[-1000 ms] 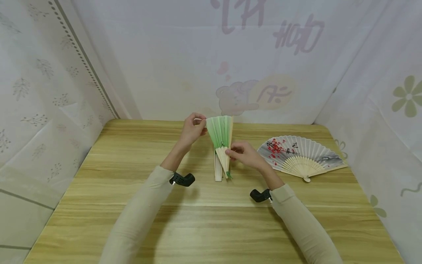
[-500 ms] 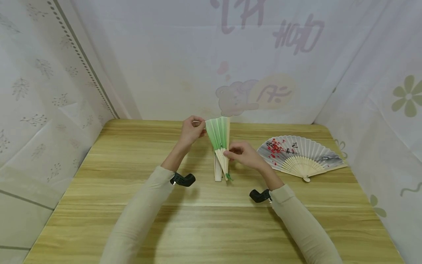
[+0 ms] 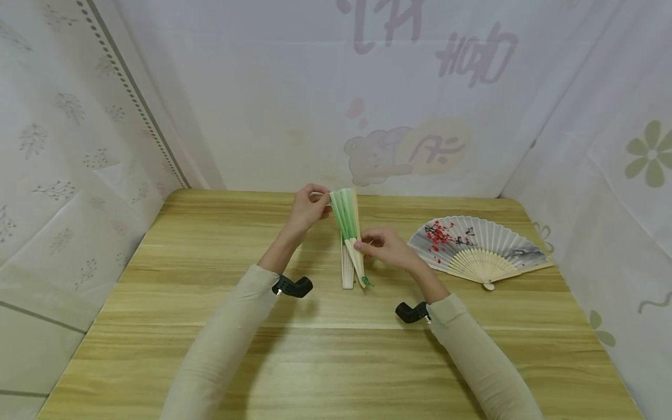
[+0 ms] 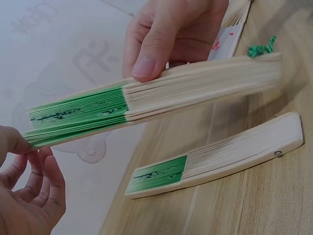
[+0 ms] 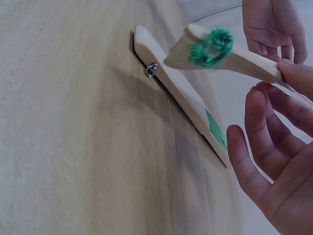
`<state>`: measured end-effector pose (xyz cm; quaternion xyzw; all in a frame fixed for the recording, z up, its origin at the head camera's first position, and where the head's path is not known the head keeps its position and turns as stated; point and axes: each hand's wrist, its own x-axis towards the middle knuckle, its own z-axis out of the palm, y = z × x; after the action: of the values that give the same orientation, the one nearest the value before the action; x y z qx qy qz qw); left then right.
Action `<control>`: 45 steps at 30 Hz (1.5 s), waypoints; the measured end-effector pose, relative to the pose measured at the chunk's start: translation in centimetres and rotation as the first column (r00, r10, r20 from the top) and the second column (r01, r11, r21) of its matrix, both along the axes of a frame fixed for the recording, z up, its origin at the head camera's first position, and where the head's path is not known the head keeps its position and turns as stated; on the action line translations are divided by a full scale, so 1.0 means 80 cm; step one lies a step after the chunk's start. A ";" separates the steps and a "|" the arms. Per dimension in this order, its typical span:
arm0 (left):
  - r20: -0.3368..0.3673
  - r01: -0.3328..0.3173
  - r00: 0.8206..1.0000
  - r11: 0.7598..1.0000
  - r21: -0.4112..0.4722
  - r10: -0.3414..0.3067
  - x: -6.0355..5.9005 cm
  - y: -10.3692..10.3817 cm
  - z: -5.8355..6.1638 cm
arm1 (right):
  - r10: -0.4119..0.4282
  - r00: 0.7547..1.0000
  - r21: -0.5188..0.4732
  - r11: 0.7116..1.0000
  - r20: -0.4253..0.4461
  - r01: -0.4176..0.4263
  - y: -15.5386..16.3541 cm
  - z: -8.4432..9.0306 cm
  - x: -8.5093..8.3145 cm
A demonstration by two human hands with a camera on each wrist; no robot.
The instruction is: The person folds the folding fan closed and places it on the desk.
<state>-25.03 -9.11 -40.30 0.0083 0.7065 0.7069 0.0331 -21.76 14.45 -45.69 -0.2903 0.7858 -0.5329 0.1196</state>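
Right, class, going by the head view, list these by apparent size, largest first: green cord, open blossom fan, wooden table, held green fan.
1. Wooden table
2. Open blossom fan
3. Held green fan
4. Green cord

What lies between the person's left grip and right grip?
The raised green fan, held by both the left grip and right grip; the head and left wrist views show this.

Held fan (image 3: 349,224) above folded fan (image 3: 347,271), table (image 3: 325,361) beneath
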 end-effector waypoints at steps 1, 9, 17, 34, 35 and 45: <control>0.000 0.005 1.000 1.000 0.004 -0.005 0.000 0.000 0.000 | 0.000 1.000 0.004 1.000 0.013 0.000 -0.001 0.000 0.000; 0.018 0.030 0.999 0.999 0.039 -0.031 0.002 0.003 -0.002 | -0.007 0.995 -0.017 1.000 0.098 0.008 -0.004 0.000 0.003; 0.067 0.281 0.958 0.959 -0.015 -0.280 0.012 0.000 -0.012 | -0.045 0.993 -0.004 0.999 0.110 0.046 -0.001 0.000 0.003; 0.017 0.391 0.919 0.907 -0.156 -0.393 0.031 0.017 -0.045 | -0.077 0.988 -0.042 0.996 0.131 0.083 0.003 0.003 0.007; 0.011 0.387 0.921 0.908 -0.162 -0.390 0.032 0.018 -0.046 | -0.078 0.989 -0.041 0.996 0.126 0.083 0.003 0.003 0.007; -0.020 0.359 0.929 0.915 -0.183 -0.369 0.037 0.020 -0.047 | -0.065 0.994 -0.067 0.995 0.089 0.071 0.001 0.003 0.009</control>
<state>-22.10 -7.51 -44.05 0.1557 0.7528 0.6228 0.1456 -21.07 14.50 -45.46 -0.2441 0.7700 -0.5761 0.1250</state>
